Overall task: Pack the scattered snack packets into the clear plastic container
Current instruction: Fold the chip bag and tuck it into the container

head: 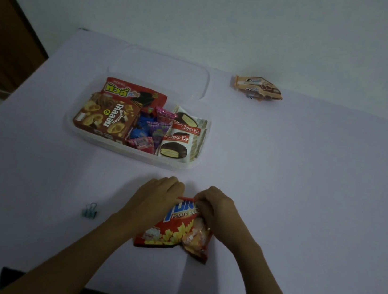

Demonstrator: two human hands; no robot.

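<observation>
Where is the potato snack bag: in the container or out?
Out: the potato snack bag lies before the container, gripped by left hand and right hand.

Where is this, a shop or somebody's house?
Probably a room in a home: a plain pale table against a bare wall, a brown wooden door or cupboard beside it, and one clear container of mixed snacks.

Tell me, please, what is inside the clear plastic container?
The clear plastic container holds a red biscuit packet, a brown box, Choco Pie packets and small pink, purple and blue sweets. Anything beneath them is covered.
</observation>
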